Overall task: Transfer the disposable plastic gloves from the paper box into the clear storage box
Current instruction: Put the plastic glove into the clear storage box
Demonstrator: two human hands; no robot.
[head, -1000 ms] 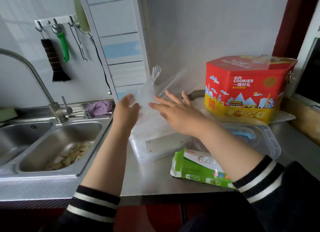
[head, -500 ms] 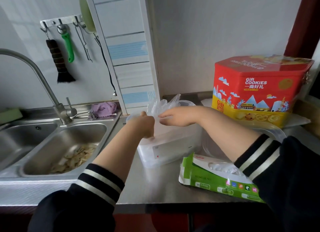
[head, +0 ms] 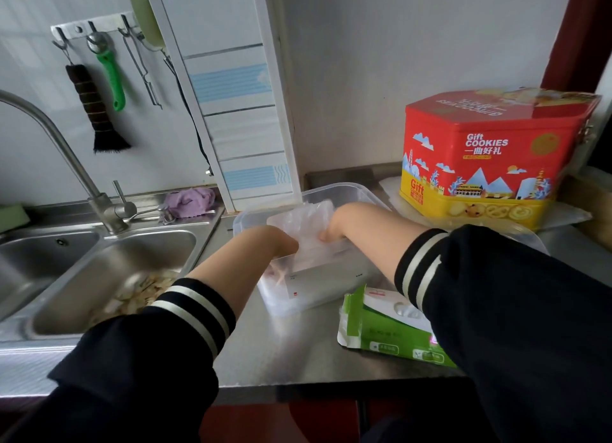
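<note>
Both hands reach into the clear box (head: 331,191). The left hand (head: 281,244) and right hand (head: 331,232) press the gloves (head: 309,222) down; finger curl is hidden. Gloves look light, limp, slippery: best pinched as a bunched stack.

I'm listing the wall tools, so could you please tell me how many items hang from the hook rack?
4: a brush at the left, a green-handled tool beside it, a metal tool next, and a pale green pan at the right end, partly hidden behind the panel.
</note>
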